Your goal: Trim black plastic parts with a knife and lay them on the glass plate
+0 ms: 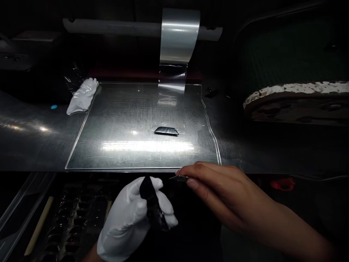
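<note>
Below the near edge of the clear plate (81, 145), the gloved left hand (133, 218) is closed around a dark strip (153, 207) whose long axis runs up and away, while the bare right hand (215, 189) just beside it pinches a small thin blade-like piece (178, 178), too dim to identify. Farther out, a small dark piece (166, 131) lies crosswise on the plate, nearer the right hand; beyond hang a film roll (178, 36) and, at left, a spare glove (83, 96).

Dim, sharp view: overhead glare streaks the glass sheet (122, 145) just beyond the fingers (191, 174); surroundings in deep shadow, edges bowed.
</note>
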`<state>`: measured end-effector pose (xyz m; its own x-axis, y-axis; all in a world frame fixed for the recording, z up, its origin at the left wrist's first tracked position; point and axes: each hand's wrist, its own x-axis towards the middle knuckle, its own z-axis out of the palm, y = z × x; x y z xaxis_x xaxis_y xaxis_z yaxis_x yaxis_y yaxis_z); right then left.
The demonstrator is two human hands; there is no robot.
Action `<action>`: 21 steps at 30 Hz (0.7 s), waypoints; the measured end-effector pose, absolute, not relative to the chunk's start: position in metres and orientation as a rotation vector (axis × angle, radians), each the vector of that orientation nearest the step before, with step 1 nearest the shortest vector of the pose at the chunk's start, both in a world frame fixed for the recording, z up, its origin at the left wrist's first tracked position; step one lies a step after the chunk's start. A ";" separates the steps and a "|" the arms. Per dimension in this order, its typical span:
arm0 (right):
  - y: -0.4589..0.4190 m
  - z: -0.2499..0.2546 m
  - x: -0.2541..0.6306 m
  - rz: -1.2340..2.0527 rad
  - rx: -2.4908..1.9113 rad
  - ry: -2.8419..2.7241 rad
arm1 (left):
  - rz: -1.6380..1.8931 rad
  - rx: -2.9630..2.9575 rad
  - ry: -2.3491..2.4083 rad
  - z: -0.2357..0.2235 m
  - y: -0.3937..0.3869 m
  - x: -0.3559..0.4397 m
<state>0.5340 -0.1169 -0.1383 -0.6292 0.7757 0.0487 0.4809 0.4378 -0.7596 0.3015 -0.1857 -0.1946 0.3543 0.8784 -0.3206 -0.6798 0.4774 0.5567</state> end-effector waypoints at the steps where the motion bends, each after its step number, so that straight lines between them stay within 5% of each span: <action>1: -0.117 -0.137 0.533 1.061 -1.050 -2.315 | 1.030 0.382 0.601 -0.196 -0.188 0.303; 21: -0.134 -0.147 0.529 1.123 -1.056 -2.263 | 1.115 0.449 0.628 -0.199 -0.182 0.312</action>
<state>0.5293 -0.1342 -0.1468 -0.6341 0.7729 0.0208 0.4507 0.3914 -0.8023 0.3120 -0.1822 -0.1986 0.2990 0.9240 -0.2382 -0.6825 0.3815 0.6234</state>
